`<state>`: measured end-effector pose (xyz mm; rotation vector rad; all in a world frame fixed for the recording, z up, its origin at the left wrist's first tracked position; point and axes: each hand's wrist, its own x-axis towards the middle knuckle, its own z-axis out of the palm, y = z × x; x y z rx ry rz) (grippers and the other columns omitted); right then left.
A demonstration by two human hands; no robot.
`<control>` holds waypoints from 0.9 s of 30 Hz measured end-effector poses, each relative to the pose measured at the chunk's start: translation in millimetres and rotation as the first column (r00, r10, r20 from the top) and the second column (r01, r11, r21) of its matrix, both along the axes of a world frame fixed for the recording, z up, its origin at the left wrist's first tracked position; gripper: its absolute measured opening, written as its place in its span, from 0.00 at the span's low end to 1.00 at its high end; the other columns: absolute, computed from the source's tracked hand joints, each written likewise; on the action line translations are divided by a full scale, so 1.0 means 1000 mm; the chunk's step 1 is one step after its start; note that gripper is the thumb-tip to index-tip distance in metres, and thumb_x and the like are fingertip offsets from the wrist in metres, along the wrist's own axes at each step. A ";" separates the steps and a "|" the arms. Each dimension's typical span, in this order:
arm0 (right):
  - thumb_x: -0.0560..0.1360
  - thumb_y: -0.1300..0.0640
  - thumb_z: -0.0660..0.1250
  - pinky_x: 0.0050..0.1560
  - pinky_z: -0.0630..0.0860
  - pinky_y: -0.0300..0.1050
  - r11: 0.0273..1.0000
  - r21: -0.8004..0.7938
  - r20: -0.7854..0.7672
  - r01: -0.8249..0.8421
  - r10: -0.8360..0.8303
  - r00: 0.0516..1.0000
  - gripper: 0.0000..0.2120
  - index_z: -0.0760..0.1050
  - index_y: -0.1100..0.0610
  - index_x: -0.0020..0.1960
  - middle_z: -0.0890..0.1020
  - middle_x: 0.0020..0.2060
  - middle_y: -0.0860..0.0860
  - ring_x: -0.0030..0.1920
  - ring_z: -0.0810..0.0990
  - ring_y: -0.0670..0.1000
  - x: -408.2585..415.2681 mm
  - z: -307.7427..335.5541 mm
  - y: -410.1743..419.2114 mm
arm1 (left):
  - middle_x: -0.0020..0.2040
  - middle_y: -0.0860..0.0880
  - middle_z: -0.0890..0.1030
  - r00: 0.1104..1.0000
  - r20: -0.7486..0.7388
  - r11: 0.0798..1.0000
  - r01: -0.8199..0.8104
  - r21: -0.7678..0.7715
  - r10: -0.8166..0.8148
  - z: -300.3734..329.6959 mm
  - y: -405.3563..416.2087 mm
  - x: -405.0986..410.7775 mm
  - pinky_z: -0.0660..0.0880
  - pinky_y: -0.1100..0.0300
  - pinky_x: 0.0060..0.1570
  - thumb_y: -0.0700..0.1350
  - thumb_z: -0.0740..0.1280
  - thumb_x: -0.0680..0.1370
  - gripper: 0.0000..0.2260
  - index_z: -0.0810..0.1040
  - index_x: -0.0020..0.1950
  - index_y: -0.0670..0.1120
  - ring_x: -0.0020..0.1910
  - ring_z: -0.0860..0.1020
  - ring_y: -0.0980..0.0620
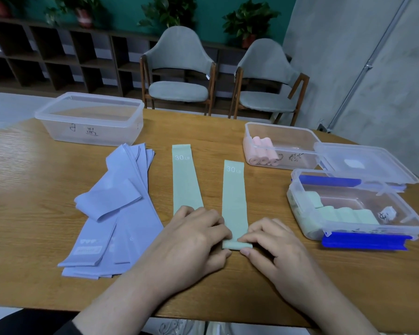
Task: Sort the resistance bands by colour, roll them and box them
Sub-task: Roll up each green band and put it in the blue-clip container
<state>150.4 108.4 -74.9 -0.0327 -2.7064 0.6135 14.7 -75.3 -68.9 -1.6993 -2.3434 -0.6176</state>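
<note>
Head view: left hand (194, 238) and right hand (273, 247) pinch the rolled near end of a green band (234, 197) marked "30 LB", lying flat on the tabletop (34, 189); box handwriting illegible.

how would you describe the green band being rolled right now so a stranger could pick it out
On the wooden table, two pale green bands lie side by side between the purple pile and the boxes at the right. It is the right-hand green band, nearer the box of green rolls. Unlike the flat green band, its near end is curled into a small roll pinched by both hands.
</note>
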 end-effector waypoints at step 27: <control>0.77 0.40 0.61 0.55 0.71 0.39 0.999 0.005 0.033 0.043 -0.043 0.999 0.13 0.79 0.44 0.55 0.74 0.49 0.34 0.55 0.72 0.39 0.003 0.002 -0.001 | 0.51 0.59 0.75 1.000 0.018 0.999 -0.023 -0.023 0.023 0.000 0.000 0.000 0.69 0.57 0.55 0.57 0.61 0.79 0.08 0.77 0.51 0.56 0.51 0.73 0.58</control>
